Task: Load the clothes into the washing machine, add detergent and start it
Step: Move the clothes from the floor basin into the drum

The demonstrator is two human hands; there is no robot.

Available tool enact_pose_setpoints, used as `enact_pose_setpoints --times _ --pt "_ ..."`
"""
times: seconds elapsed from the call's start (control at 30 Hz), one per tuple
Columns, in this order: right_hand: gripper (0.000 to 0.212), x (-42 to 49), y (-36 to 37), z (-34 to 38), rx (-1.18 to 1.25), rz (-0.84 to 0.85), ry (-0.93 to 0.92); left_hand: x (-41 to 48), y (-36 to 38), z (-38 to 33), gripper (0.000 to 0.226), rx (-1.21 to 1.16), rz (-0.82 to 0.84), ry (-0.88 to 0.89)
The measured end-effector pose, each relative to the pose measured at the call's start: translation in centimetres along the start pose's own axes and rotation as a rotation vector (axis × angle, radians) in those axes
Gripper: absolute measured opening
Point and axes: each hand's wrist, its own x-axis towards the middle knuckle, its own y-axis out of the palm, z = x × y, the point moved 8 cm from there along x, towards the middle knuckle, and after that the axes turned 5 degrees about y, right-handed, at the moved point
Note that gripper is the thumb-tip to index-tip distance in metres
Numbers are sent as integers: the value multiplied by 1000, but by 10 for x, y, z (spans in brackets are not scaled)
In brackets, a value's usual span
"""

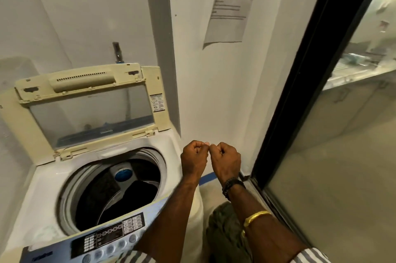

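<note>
The fingers (pixel 201 147) of both hands are curled tight. The left hand (pixel 194 159) and right hand (pixel 226 162) meet tip to tip. A pale speck shows where they touch, too small to say whether it is a nail or something pinched, such as a sachet corner, so I cannot tell if they hold anything.

At 8 o'clock from the hands, dark clothes (pixel 137 195) lie in the drum of the washing machine (pixel 42 187), whose lid (pixel 90 112) stands open. They should handle as soft, limp and light, and are best taken by the bunched handful, not by an edge.

Further out at 7 o'clock, the control panel (pixel 111 239) is blurred and its labels are unreadable. At 6 o'clock an olive heap (pixel 227 232) sits beside the machine, low down. I cannot tell whether it is a garment or the person's own knee. No detergent container shows, and the clothes hide much of the drum's bottom.
</note>
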Motion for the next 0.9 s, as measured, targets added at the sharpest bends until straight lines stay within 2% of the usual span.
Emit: enact_pose_setpoints --times 0.4,0.7,0.9 --pt "32 22 -64 -111 -10 -58 167 -46 109 42 17 -18 195 -127" --pt "15 27 -74 -217 -80 69 268 -80 171 118 13 178 294 -199" --pt "29 23 -74 -278 -197 168 286 -102 191 172 27 307 347 -238"
